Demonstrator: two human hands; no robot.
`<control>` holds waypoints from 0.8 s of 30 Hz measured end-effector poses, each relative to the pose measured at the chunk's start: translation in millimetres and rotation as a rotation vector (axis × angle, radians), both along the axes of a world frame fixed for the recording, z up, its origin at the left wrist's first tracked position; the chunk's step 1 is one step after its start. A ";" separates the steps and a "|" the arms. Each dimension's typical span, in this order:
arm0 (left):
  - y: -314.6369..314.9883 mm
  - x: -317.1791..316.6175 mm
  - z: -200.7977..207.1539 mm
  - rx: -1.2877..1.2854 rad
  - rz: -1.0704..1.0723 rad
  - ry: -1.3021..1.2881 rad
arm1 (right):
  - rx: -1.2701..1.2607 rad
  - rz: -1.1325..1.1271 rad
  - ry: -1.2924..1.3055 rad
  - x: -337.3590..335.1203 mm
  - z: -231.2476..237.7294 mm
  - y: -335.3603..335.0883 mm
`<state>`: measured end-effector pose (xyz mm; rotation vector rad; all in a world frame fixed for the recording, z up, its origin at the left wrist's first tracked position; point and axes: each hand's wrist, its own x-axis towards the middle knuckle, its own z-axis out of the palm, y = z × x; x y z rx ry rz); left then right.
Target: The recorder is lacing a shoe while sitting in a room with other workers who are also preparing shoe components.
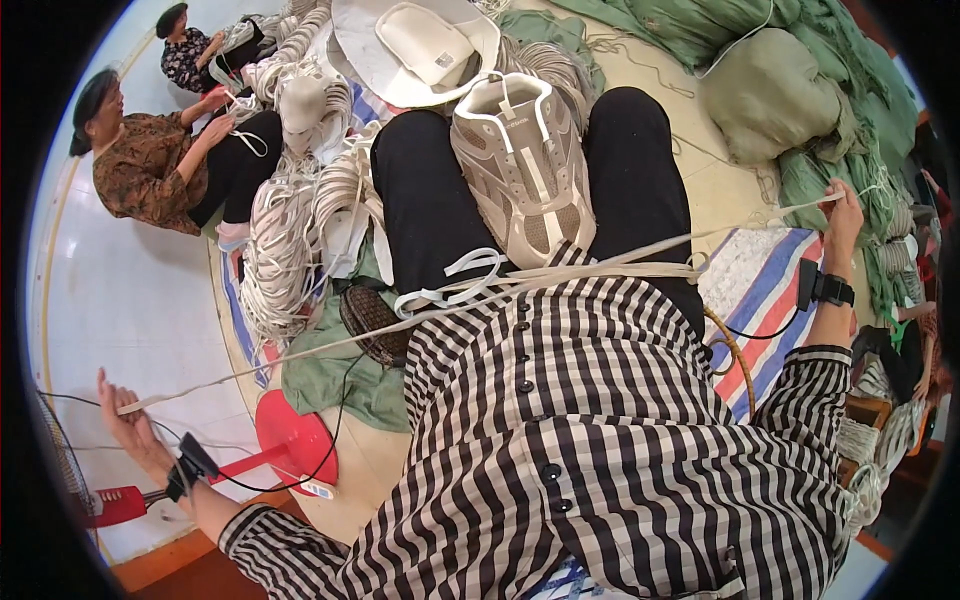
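Note:
A long beige shoelace (690, 239) is stretched across my lap from one side to the other. Its left end is pinched in my left hand (135, 430), out to the lower left. At the far right, raised, my right hand (842, 218) grips the other end. Between my knees stands a beige-brown sneaker (525, 165), toe toward me, with a white-edged collar and no lace through its eyelets. More beige laces (625, 268) lie in a bundle over my lap, under the taut one. A looped pale lace (470, 265) rests on my left thigh.
Piles of sneakers and laces (275, 250) lie to my left. Ahead is a white padded piece (425, 45). A green cloth sack (775, 95) sits at right. A red round-based stand (295, 435) is near my left arm. Two seated people (150, 170) handle laces at far left.

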<state>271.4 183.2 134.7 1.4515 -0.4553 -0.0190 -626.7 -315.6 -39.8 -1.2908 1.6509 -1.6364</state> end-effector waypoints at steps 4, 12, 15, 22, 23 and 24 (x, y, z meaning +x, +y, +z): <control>-75.4 -72.9 -57.1 0.671 -0.335 -0.277 | -0.061 0.304 -0.063 91.9 37.8 22.6; -250.6 -286.6 -145.3 0.468 -0.922 -0.876 | 0.032 1.041 0.101 303.6 53.3 111.7; -297.1 -315.4 -158.8 0.427 -1.096 -0.496 | 0.004 1.132 0.263 340.3 38.9 110.0; -311.0 -328.6 -193.4 0.655 -1.040 -0.218 | -0.209 1.143 0.657 360.3 -1.8 91.1; -307.0 -327.7 -194.2 0.687 -1.028 -0.169 | -0.292 1.127 0.725 358.5 -4.2 92.2; -303.3 -327.1 -193.7 0.713 -0.996 -0.156 | -0.380 1.107 0.788 357.5 -5.7 93.2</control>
